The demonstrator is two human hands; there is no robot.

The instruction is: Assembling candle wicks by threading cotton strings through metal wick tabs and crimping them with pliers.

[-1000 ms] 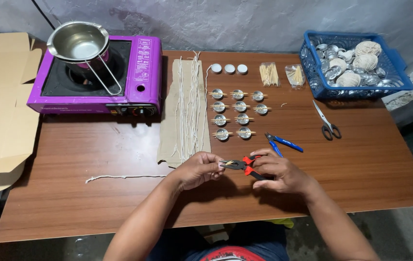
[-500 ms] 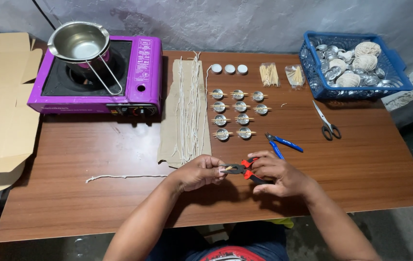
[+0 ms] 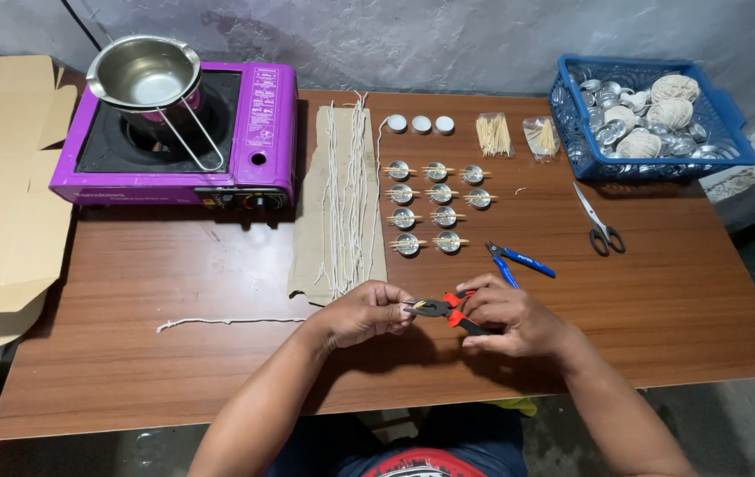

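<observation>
My right hand (image 3: 510,316) grips red-handled pliers (image 3: 442,310) just above the table's near edge, jaws pointing left. My left hand (image 3: 362,311) pinches something small at the jaw tips; the item itself is hidden by my fingers. Just beyond the hands lie small round metal cups (image 3: 437,205) in rows, each with a stick laid across it. White wick strings (image 3: 348,194) lie on a strip of cardboard (image 3: 307,231).
Blue-handled pliers (image 3: 519,261) and scissors (image 3: 600,226) lie to the right. A blue basket (image 3: 738,132) with cups and twine balls stands at back right. A purple stove (image 3: 258,124) bearing a metal pot (image 3: 142,72) stands at back left. One loose string (image 3: 227,322) lies left.
Both hands stay together at the same spot with the pliers; only small shifts of the fingers and the pliers' angle show.
</observation>
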